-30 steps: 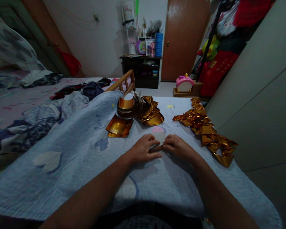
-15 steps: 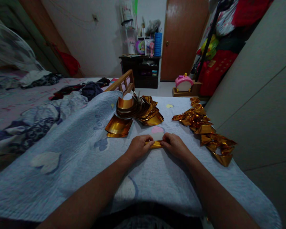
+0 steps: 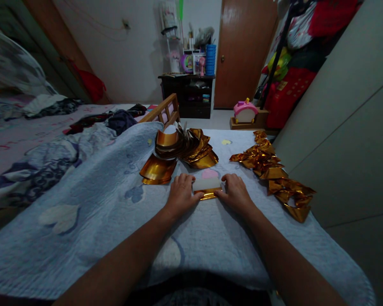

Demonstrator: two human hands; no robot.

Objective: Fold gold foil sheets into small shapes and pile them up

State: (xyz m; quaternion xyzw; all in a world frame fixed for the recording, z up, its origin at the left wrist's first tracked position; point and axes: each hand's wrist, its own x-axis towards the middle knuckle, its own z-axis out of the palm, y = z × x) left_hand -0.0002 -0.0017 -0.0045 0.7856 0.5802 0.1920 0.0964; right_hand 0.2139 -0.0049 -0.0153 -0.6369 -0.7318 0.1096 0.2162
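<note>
A small sheet of gold foil paper [image 3: 207, 183] lies on the quilt, its pale back facing up and a shiny gold strip folded over along the near edge. My left hand [image 3: 182, 193] grips the sheet's left end, thumb on the gold fold and fingers at the side. At the right end, my right hand [image 3: 236, 192] holds it the same way, thumb pressed on the fold. Beyond my hands sits a fanned stack of gold foil sheets [image 3: 159, 168]. To the right lies a row of folded gold foil pieces [image 3: 276, 173].
A light blue quilt [image 3: 108, 238] with heart shapes covers the surface under my hands. Clothes and bedding [image 3: 51, 157] lie on a bed at left. A wooden rail [image 3: 166, 108] rises behind the stack. A pale cabinet side [image 3: 351, 140] borders the right.
Both hands have spread slightly apart, their fingers moving out to the sheet's ends. More of the pale back and the gold fold now shows between them.
</note>
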